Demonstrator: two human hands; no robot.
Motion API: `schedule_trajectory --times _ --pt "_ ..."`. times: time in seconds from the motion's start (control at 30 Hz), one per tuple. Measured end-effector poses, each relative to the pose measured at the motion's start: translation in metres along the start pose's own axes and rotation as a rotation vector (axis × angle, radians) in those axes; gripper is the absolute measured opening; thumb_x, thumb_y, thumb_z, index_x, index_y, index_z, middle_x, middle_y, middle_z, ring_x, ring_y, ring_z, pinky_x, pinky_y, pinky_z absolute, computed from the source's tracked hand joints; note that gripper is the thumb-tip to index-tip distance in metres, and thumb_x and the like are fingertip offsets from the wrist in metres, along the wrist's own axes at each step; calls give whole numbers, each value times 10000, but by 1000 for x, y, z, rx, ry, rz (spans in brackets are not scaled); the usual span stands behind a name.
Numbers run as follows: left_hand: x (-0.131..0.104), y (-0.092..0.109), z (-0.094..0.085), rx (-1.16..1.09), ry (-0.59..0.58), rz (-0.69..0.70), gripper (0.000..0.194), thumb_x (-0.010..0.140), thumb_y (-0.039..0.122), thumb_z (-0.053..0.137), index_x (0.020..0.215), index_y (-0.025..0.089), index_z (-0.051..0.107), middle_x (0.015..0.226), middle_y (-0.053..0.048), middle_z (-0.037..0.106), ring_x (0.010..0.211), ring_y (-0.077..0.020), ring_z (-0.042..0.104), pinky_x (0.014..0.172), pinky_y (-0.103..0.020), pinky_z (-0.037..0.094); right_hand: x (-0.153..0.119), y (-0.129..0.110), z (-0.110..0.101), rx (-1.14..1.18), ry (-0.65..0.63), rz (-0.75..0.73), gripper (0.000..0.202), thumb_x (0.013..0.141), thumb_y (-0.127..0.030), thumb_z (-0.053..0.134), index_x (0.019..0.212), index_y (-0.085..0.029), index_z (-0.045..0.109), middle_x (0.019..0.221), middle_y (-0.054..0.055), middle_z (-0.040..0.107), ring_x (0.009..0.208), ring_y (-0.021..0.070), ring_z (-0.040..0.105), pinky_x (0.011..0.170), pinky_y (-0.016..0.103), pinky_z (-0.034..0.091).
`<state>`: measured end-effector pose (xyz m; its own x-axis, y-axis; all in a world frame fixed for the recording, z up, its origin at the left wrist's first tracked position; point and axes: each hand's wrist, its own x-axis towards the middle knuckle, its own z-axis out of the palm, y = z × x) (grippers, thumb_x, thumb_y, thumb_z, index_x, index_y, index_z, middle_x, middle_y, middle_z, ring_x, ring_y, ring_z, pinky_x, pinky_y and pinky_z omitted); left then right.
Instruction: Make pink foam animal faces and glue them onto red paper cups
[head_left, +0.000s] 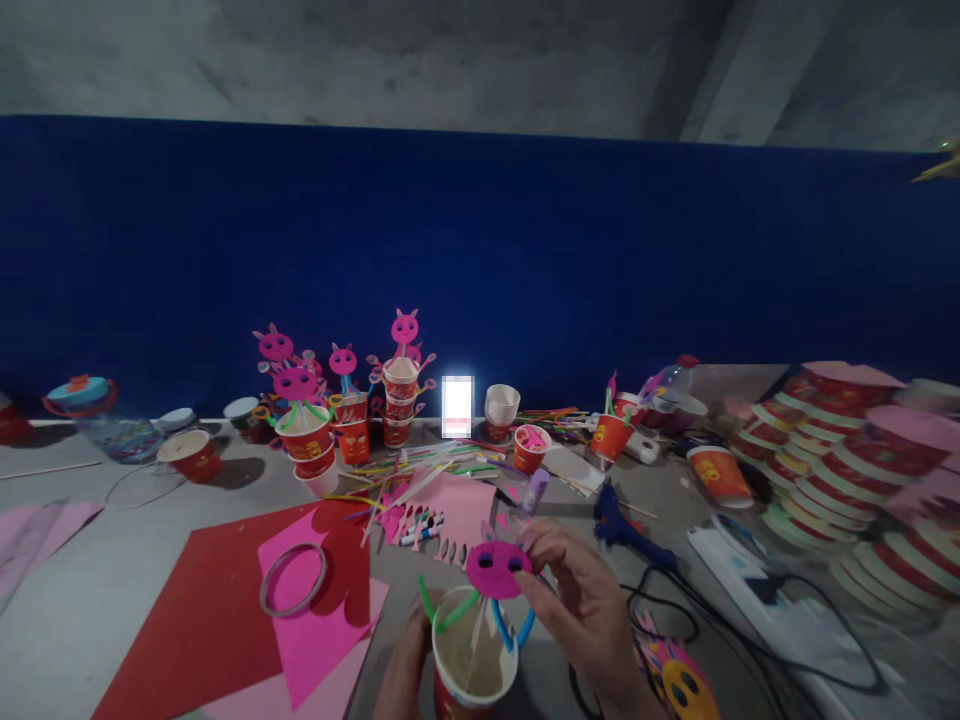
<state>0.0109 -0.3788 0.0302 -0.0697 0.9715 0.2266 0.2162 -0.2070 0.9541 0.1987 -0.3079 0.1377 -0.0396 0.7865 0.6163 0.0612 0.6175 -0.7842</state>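
Two hands busy: right hand (577, 600) pinches right edge of pink face (499, 570) between thumb and fingers, likely keeping it upright; left hand (405, 660) holds side of paper cup (495, 675), fingers mostly hidden, probably steadying it. Face sits above cup's far rim; thin stick (478, 637) slants inside cup. Green stem (457, 612) and blue stem (501, 625) bend at rim. Beyond cup, slightly right: small red cup (528, 458) containing pink pieces (532, 438). Right of cup: glue gun (630, 532).

We've got a blue partition (480, 250) across the back. We see a blue-lidded jug (120, 430) left, power strip (729, 572) right.
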Motion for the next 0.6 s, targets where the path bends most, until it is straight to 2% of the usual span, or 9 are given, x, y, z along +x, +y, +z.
schedule_trajectory --times 0.13,0.33,0.4,0.6 --pt "1 -11 1 -24 2 4 848 666 638 760 1348 180 551 1369 -192 583 1321 -435 488 1106 -507 402 -2 1 0 -20 1 -11 148 806 -114 671 755 -237 605 774 28 634 773 205 619 707 300 508" --pt "1 -23 5 35 70 60 873 681 682 720 1361 180 503 1393 -194 556 1344 -422 466 1124 -507 379 -11 -1 -3 -163 -51 -116 200 784 -62 686 793 -250 621 798 16 662 783 199 635 761 313 492" --pt "3 -20 5 41 67 67 851 696 675 713 1357 184 499 1367 -188 576 1314 -409 504 1103 -491 407 -11 -1 -2 -131 -41 -85 180 798 -79 681 794 -247 619 805 23 657 781 202 631 744 311 497" --pt "11 -5 1 45 -4 99 807 663 602 775 1332 221 532 1269 -138 644 1250 -402 558 1074 -482 438 -6 7 5 63 56 136 160 854 -191 677 731 -223 579 756 18 585 754 185 585 696 267 500"
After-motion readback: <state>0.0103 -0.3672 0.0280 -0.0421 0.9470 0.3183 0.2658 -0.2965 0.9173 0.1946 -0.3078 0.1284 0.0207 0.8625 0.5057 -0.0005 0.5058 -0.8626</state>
